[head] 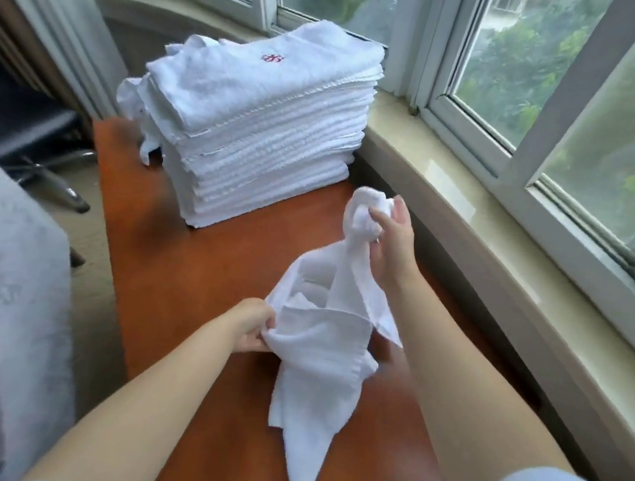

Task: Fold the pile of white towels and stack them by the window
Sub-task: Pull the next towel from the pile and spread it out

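Crumpled terry towel hangs between both hands.

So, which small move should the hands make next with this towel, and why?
Probably pull the two hands apart to spread it flat. The towel hangs bunched and twisted: the right hand grips one end, the left hand pinches an edge, so it cannot be folded yet for the stack.

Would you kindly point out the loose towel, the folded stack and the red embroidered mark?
loose towel [321, 342]: head view, on its bunched middle.
folded stack [262, 156]: head view, on its layered front side.
red embroidered mark [272, 57]: head view, on the stitching atop the stack.
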Demonstrator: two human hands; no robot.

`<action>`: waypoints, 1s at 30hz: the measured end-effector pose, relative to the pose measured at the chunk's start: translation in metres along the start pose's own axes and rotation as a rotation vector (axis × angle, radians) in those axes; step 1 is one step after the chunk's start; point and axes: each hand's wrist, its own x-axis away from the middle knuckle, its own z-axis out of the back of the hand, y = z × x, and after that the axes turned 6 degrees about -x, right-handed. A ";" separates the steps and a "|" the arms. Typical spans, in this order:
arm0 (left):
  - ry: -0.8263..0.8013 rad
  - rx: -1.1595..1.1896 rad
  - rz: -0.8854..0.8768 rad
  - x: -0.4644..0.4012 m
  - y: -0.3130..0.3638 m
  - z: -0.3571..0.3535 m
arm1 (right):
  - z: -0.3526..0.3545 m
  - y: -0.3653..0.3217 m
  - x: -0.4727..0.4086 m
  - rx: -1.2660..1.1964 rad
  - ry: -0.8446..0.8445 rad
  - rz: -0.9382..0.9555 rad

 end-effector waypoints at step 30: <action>0.156 -0.221 -0.020 0.049 -0.122 0.052 | 0.103 0.096 0.146 0.911 0.671 -0.364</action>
